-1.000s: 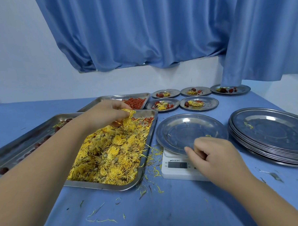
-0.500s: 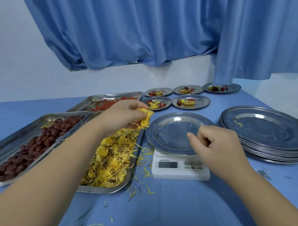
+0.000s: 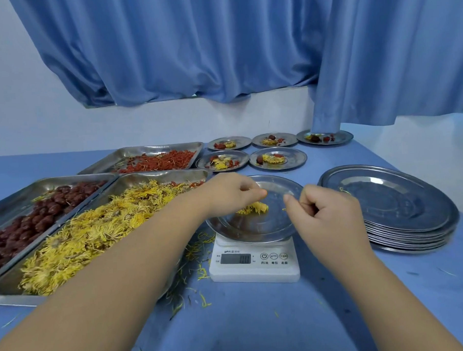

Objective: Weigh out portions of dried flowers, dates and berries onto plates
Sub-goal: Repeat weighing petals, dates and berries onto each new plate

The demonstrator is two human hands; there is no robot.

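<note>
A steel plate (image 3: 257,234) sits on a white digital scale (image 3: 255,266) at the centre. My left hand (image 3: 231,194) reaches over the plate's left side, fingers pinched on a clump of yellow dried flowers (image 3: 254,208) that touches the plate. My right hand (image 3: 324,211) hovers at the plate's right rim, fingers curled shut and nothing visible in them. On the left lie a tray of yellow dried flowers (image 3: 94,229), a tray of dark red dates (image 3: 28,221) and, behind them, a tray of red berries (image 3: 158,162).
A stack of bare steel plates (image 3: 391,205) stands at the right. Several small filled plates (image 3: 277,159) line the back near the wall, under a blue curtain (image 3: 219,43). Loose petals (image 3: 194,256) litter the blue cloth between tray and scale.
My left hand has carried a pinch of flowers from the tray rightward and down onto the plate on the scale. My right hand has risen slightly beside the plate.
</note>
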